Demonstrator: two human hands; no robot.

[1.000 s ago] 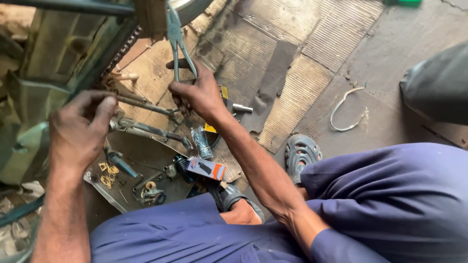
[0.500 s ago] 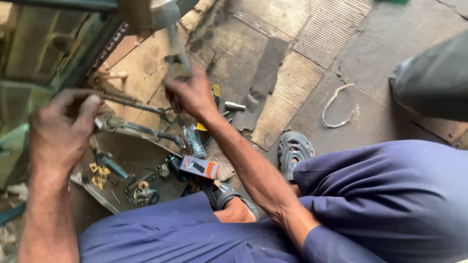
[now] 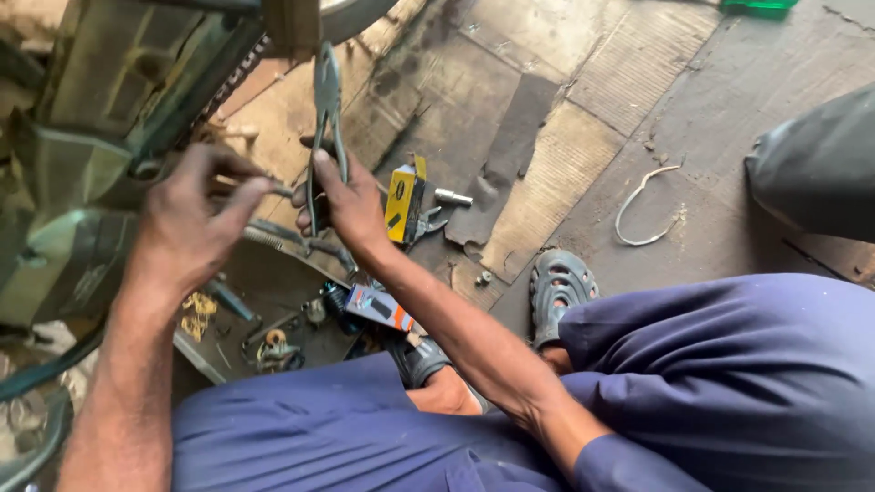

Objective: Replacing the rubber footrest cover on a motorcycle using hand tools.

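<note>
My right hand (image 3: 344,205) grips the handles of a pair of metal pliers (image 3: 326,109), whose jaws point up toward the chain and wheel area of a vehicle (image 3: 109,100) at the upper left. My left hand (image 3: 187,223) is closed around a thin metal rod (image 3: 273,189) just left of the pliers' handles. The two hands nearly touch. Below them a second long metal bar (image 3: 301,244) runs across a dark tray.
A tray (image 3: 264,301) holds loose bolts, nuts and small tools. A yellow-and-black box (image 3: 401,196), a socket (image 3: 453,197) and a small orange-and-grey packet (image 3: 383,308) lie on the floor. My blue-trousered legs and grey sandals (image 3: 558,290) fill the lower frame. A white wire loop (image 3: 643,214) lies to the right.
My right hand has lifted the pliers and moved left toward my left hand. My left hand has shifted right along the rod. The view has moved slightly.
</note>
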